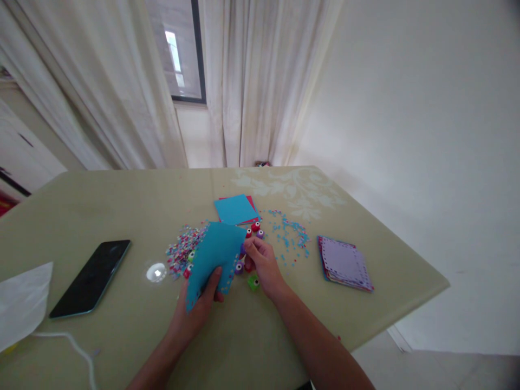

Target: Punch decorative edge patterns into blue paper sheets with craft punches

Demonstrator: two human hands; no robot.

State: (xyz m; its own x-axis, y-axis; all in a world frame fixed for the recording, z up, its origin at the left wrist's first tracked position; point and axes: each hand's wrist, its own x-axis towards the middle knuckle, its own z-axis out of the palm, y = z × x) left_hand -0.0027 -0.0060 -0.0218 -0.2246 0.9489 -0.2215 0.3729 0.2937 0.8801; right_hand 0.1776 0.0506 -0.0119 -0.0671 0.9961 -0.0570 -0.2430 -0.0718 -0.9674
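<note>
Forearms slant in from six o'clock; left hand grips blue card, right hand pinches purple-blue punch at its edge; phone at card's nine, lilac stack at three.

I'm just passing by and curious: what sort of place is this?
Probably a room in a home: long pale curtains hang on either side of a window, and the patterned table bears stacked cards and scattered confetti.
</note>
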